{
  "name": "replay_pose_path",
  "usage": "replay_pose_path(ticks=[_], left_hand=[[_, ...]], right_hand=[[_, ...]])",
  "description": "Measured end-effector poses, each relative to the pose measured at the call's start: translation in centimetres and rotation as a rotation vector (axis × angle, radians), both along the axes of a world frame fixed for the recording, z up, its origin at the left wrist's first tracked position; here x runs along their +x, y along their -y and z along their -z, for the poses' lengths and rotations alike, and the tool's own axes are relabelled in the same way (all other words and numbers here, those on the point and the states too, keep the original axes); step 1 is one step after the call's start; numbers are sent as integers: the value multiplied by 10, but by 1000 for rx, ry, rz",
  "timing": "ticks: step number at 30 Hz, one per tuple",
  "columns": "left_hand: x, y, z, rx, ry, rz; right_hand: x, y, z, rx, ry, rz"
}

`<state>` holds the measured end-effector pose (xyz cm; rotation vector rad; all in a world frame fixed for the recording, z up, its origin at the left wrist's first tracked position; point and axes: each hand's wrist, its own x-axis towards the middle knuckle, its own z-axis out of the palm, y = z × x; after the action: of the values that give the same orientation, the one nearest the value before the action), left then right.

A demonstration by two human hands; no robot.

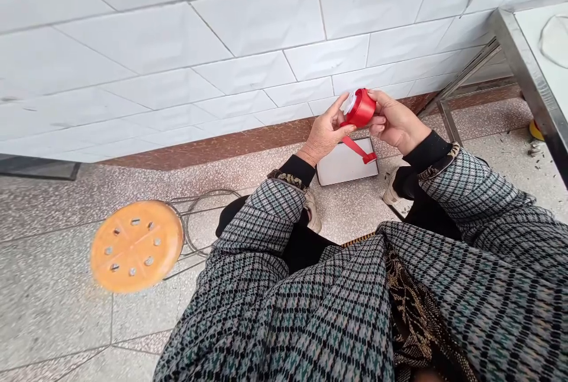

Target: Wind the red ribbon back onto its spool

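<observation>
Both of my hands hold a roll of red ribbon [361, 109] in front of the tiled wall. My left hand [325, 132] has its fingers round the near side, by the white core of the spool [349, 103]. On the other side, my right hand [398, 122] grips the roll between thumb and fingers. A loose end of ribbon [354, 145] hangs below the roll, with a folded or knotted bit at its tip. Beneath it on the floor, between my feet, lies a shallow white box or lid [344, 164] with dark edges.
An orange round stool [135, 246] with holes in its seat and thin metal legs stands at the left. To the right is a metal-framed table [526, 68]. A yellow and red object [536, 130] lies on the floor under it, near dark scraps. White wall tiles [266, 21] rise ahead.
</observation>
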<state>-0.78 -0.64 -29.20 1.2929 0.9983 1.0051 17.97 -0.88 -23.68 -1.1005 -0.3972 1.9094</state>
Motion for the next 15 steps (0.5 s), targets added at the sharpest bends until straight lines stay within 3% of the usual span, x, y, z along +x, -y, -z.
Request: replay_pose_path(ticks=[10, 15], left_hand=[[-4, -3, -10, -63, 104, 168], [-8, -3, -5, -54, 57, 181]], right_hand=[[7, 1, -9, -30, -102, -238], [8, -3, -4, -44, -131, -347]])
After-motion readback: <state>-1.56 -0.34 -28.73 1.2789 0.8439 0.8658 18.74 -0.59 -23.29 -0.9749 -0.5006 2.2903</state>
